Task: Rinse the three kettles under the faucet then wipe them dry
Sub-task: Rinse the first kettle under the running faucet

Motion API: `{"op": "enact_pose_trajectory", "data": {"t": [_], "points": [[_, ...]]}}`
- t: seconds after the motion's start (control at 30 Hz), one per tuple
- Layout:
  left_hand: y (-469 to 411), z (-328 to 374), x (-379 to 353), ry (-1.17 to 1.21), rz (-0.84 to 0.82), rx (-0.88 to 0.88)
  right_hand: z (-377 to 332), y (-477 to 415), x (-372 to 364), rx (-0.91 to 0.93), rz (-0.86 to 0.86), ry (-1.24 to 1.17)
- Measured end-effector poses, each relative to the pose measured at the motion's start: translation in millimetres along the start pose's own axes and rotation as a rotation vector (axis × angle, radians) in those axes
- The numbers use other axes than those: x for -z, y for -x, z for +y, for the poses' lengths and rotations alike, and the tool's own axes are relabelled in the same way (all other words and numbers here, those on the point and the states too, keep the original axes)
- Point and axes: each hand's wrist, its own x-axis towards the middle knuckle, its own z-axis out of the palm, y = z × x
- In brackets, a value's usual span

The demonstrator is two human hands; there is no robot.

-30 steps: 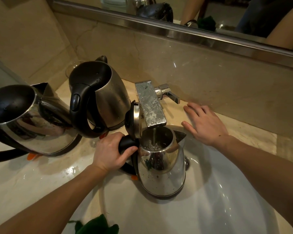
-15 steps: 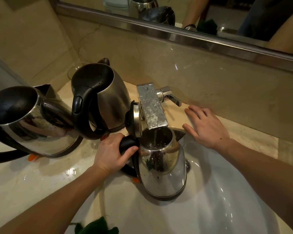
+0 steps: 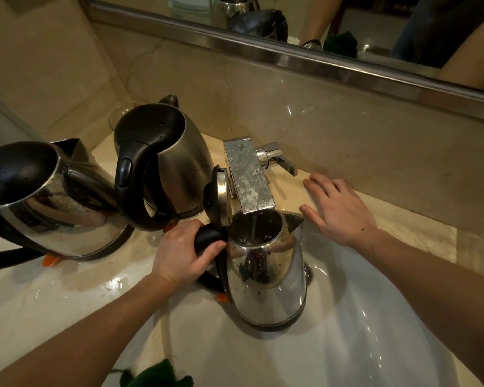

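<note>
**Kettle under running faucet, two more crowding the left**

The open kettle [image 3: 266,280] stands upright at the back-left of the white basin [image 3: 360,339], its mouth directly below the faucet [image 3: 249,177] spout. A thin stream of water [image 3: 253,227] falls into it. The lid [image 3: 218,199] is flipped up, near vertical, just left of the spout. Whether lid and spout touch cannot be told.

The left hand [image 3: 183,252] grips the kettle's black handle [image 3: 207,236], fingers and thumb curled round its top. The right hand [image 3: 338,210] lies flat on the countertop [image 3: 419,227] right of the faucet, fingers straight and spread, holding nothing. Its fingertips are near the lever [image 3: 279,160], apart from it.

Surroundings:
- The middle kettle [image 3: 179,163] sits on the counter just behind the left hand, lid down. Its big handle loop is close to the knuckles and the raised lid, so the space left of the faucet is tight.
- The far-left kettle [image 3: 53,208] has its lid down and its spout pointing toward the middle kettle. The two are nearly touching.
- Droplets cover the kettle bodies and the faucet top. There are wet patches on the counter by the left wrist.
- The green cloth [image 3: 157,377] lies at the near rim of the basin, cut off by the frame edge.
- The mirror [image 3: 319,23] above the backsplash reflects kettle tops and arms.
</note>
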Motion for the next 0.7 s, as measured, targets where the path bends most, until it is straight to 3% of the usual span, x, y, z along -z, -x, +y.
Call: {"op": "enact_pose_trajectory", "data": {"t": [0.7], "points": [[-0.9, 0.8, -0.2, 0.027, -0.018, 0.019, -1.0, 1.0, 0.9, -0.007, 0.002, -0.004]]}}
